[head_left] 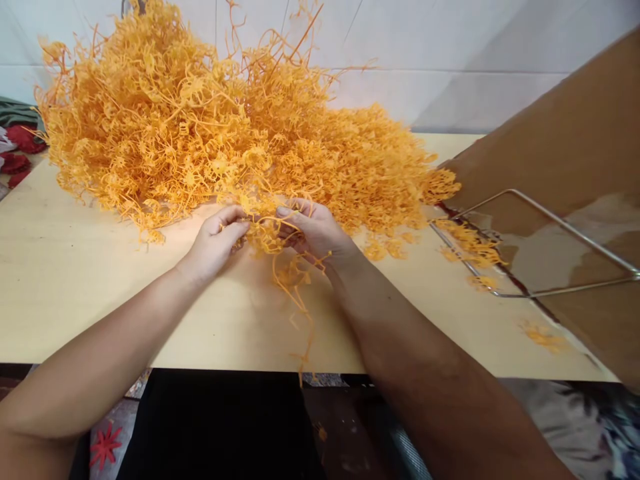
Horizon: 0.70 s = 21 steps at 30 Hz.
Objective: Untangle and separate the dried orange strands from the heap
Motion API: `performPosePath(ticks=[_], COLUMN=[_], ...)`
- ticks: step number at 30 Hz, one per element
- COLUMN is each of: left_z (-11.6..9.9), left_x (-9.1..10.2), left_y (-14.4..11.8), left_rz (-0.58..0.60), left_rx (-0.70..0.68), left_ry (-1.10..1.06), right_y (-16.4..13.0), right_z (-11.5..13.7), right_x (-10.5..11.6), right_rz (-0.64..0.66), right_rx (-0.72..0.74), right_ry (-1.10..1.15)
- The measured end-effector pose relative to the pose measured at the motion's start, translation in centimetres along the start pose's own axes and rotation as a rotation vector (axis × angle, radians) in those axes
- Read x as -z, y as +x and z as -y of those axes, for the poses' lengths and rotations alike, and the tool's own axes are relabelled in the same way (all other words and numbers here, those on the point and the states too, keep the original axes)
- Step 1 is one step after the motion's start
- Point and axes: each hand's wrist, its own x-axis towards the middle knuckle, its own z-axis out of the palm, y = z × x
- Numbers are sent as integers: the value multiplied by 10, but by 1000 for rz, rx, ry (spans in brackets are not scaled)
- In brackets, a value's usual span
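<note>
Orange plastic is all I have in front of me, a tangled heap (220, 127) of thin moulded sprigs piled beyond my fingers and spreading to either side of them on the pale wooden surface (75, 280). Far out past my left hand, at the surface's edge, lies some red and green cloth (17, 143).

My left hand (215, 241) has its fingers narrowed, thumb and forefinger pinched on one end of a small orange cluster (265, 233). My right hand (315, 233) closes on the other end, fingers curled over it, so the cluster sits between the two hands, just in front of the heap. One long strand (297, 313) hangs from it toward me and trails over the near edge.

I judge the step in hand to be pulling pieces apart from their runner; the next move calls for a firm pinch on both sides and a short twist or tug, without dragging more of the heap along.

To the right of my right hand stands a wire frame (530, 247) holding open a brown bag (575, 133), with loose orange bits (470, 243) at its mouth.

Counted: one heap, one cluster held, two hands, one frame, one bag.
</note>
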Motion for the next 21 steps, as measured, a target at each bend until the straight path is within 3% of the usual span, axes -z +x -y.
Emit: performPosePath(ticks=[3,9,13,17,21], left_z=[0,10,9,-7,-38], left_x=[2,0,7,26,26], left_y=[2,2,3,6,9], left_rz=[-67,-11,-45,-163,-302], left_rx=[11,-127,-184,-243,-136], left_ry=[36,152,309,484,412], right_y=[-2,-9,-8,-5,0], right_z=[-2,-4,-5,-4,-4], right_x=[-2,-15,-14,-10,-9], right_rz=[13,152,250,386,419], right_rx=[-5,34,49,14,-43], right_ry=[-52,-228,-304,-360,-414])
